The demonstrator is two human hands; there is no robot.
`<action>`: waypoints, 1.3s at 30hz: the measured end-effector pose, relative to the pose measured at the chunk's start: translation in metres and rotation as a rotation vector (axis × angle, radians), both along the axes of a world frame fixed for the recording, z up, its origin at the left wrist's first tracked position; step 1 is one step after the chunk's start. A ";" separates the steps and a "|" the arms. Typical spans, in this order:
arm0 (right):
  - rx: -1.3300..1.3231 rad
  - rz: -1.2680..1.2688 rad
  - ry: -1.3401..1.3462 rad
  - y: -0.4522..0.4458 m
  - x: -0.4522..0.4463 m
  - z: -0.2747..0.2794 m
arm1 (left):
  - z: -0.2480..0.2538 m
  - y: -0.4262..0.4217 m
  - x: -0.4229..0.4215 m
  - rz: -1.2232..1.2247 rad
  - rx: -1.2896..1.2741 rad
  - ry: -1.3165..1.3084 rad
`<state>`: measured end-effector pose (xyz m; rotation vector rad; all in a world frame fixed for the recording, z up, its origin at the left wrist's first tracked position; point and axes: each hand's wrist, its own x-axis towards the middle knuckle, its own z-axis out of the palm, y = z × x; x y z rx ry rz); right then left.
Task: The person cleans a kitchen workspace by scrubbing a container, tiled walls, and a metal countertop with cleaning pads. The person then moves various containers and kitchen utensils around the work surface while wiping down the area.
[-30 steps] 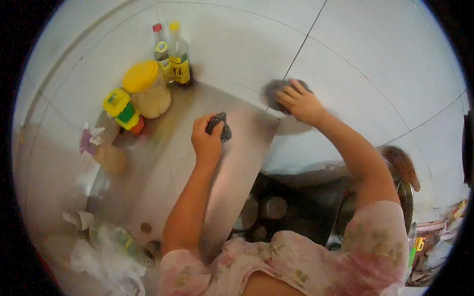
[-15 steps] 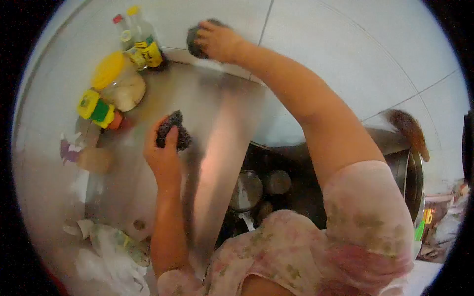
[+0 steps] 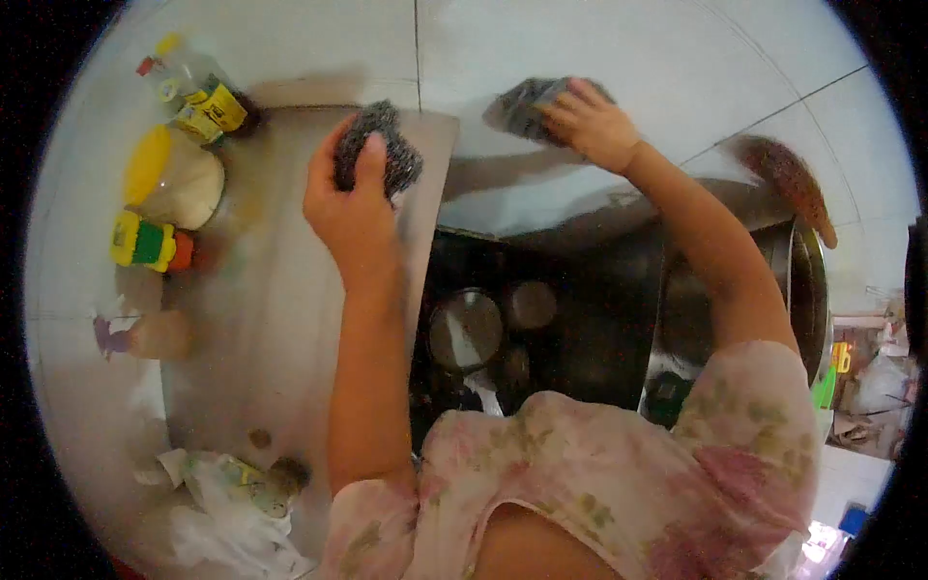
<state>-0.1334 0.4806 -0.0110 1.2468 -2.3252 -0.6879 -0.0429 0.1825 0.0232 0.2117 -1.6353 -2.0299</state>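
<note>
My left hand (image 3: 358, 213) is closed around a dark grey steel wool scourer (image 3: 387, 150), raised above the steel counter (image 3: 280, 290). Against the white tiled wall (image 3: 541, 39), my right hand (image 3: 594, 126) presses a dark grey cloth (image 3: 527, 108), its fingers lying over the cloth's right side. Part of the cloth is hidden under those fingers, and its edges are a little blurred.
Sauce bottles (image 3: 208, 97), a yellow-lidded jar (image 3: 198, 184) and small seasoning containers (image 3: 145, 240) line the counter's left side. A spray bottle (image 3: 145, 333) and plastic bag (image 3: 232, 512) lie nearer. Below my arms is a dark stove top (image 3: 590, 338); a brown brush (image 3: 783, 179) is at right.
My right hand has slid the cloth rightward and slightly down along the wall. My left hand has risen and moved right with the scourer. The view has shifted too.
</note>
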 end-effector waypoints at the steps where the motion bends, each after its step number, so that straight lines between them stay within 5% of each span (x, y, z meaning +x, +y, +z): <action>1: -0.066 -0.085 0.046 0.007 0.004 -0.002 | -0.002 0.009 -0.001 -0.016 0.028 0.019; 16: -0.476 -0.166 0.377 0.019 0.029 -0.037 | -0.077 0.106 0.019 -0.173 0.121 -0.008; 20: -0.597 -0.171 0.497 0.014 0.026 -0.054 | -0.117 0.127 0.034 -0.134 -0.136 -0.075; 32: -0.842 -0.179 0.776 0.006 0.003 -0.096 | -0.287 0.147 0.027 -0.124 0.498 -0.304; 39: -0.828 -0.153 0.891 -0.007 0.008 -0.100 | -0.338 0.131 0.013 -0.099 0.376 -0.257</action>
